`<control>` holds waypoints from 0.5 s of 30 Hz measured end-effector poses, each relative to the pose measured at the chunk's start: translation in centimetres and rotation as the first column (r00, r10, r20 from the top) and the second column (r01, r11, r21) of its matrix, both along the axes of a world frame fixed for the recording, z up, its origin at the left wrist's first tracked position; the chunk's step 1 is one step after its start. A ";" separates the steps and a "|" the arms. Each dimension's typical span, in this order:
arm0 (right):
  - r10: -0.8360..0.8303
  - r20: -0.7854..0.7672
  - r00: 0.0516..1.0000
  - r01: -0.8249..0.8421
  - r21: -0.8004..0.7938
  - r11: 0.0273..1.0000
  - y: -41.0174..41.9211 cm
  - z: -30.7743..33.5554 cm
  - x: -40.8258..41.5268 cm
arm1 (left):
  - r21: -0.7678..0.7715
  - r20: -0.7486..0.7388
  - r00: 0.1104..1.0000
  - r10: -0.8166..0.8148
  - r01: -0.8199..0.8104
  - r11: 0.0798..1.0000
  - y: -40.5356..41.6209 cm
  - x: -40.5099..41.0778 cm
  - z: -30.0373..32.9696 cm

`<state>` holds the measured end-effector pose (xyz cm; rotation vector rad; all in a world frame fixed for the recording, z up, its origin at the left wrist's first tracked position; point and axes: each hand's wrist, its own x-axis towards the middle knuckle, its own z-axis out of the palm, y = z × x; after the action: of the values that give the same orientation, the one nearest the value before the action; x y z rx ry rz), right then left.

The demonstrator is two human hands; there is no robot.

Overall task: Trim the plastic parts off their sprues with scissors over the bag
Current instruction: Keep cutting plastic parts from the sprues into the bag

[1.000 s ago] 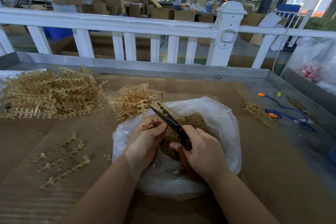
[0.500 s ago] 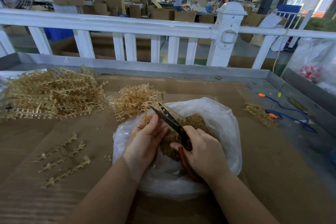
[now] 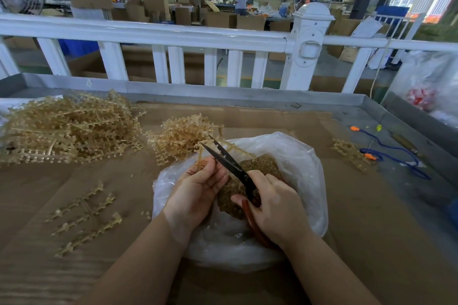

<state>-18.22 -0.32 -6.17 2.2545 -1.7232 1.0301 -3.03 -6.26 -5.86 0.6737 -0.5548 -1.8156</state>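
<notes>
From the head view I am watching the left hand pinching a light, brittle-looking amber sprue by its stem above the clear bag, while the right hand is gripping the scissors, blades nearly closed.

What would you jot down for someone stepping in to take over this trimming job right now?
Left hand holds a sprue above the bag.
Right hand grips the scissors, blades at the sprue.
Done: a heap of trimmed parts lies in the bag; a few stripped sprues lie at left.
Left: two piles of untrimmed sprues behind, plus a small bunch on the right.
</notes>
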 end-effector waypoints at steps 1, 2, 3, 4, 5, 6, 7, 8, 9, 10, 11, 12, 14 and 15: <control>-0.001 -0.002 1.000 0.001 0.002 1.000 0.0 0.0 0.0 | -0.002 0.009 1.000 0.000 0.000 1.000 0.0 0.0 0.0; -0.002 -0.005 1.000 0.002 0.003 1.000 0.0 0.0 0.0 | -0.003 0.016 1.000 0.003 -0.003 1.000 0.0 -0.1 0.0; -0.004 -0.008 1.000 0.004 0.005 1.000 0.0 0.0 0.0 | -0.004 0.022 1.000 0.005 -0.005 1.000 0.0 -0.1 0.0; -0.005 -0.012 1.000 0.005 0.009 1.000 -0.1 0.0 0.0 | -0.005 0.027 1.000 0.007 -0.007 1.000 0.0 -0.1 0.0; -0.005 -0.016 1.000 0.005 0.016 1.000 -0.1 0.0 0.0 | -0.006 0.032 0.999 0.007 -0.007 1.000 0.0 -0.1 -0.1; -0.004 -0.020 1.000 0.004 0.022 1.000 -0.1 0.0 0.0 | -0.008 0.034 0.999 0.005 -0.005 1.000 0.0 -0.1 -0.1; -0.003 -0.024 1.000 0.003 0.025 1.000 -0.2 0.0 0.0 | -0.010 0.034 0.999 0.004 -0.003 1.000 0.0 0.0 -0.1; -0.002 -0.028 1.000 0.003 0.027 1.000 -0.2 0.0 0.0 | -0.011 0.032 0.999 0.003 -0.002 1.000 0.0 0.0 -0.1; -0.004 -0.029 1.000 0.005 0.028 1.000 -0.2 0.0 0.1 | -0.012 0.030 1.000 0.004 -0.004 1.000 0.0 0.0 -0.2; -0.007 -0.030 1.000 0.008 0.028 1.000 -0.2 0.0 0.1 | -0.013 0.029 1.000 0.009 -0.009 1.000 0.0 0.0 -0.2; -0.010 -0.031 0.999 0.010 0.028 1.000 -0.3 0.1 0.1 | -0.013 0.029 0.999 0.017 -0.017 1.000 0.0 0.0 -0.3; -0.011 -0.032 0.999 0.012 0.030 0.999 -0.3 0.1 0.1 | -0.012 0.026 0.999 0.028 -0.028 1.000 0.0 -0.1 -0.4; -0.009 -0.030 0.999 0.010 0.039 0.999 -0.2 0.1 0.1 | -0.008 0.020 0.999 0.049 -0.049 0.999 -0.1 -0.1 -0.5; -0.007 -0.028 1.000 0.008 0.040 0.999 -0.2 0.0 0.2 | -0.010 0.019 0.998 0.056 -0.056 0.998 -0.1 -0.2 -0.5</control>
<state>-18.07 -0.50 -6.13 2.2728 -1.7553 0.9668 -3.18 -6.31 -6.31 0.6947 -0.5515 -1.7550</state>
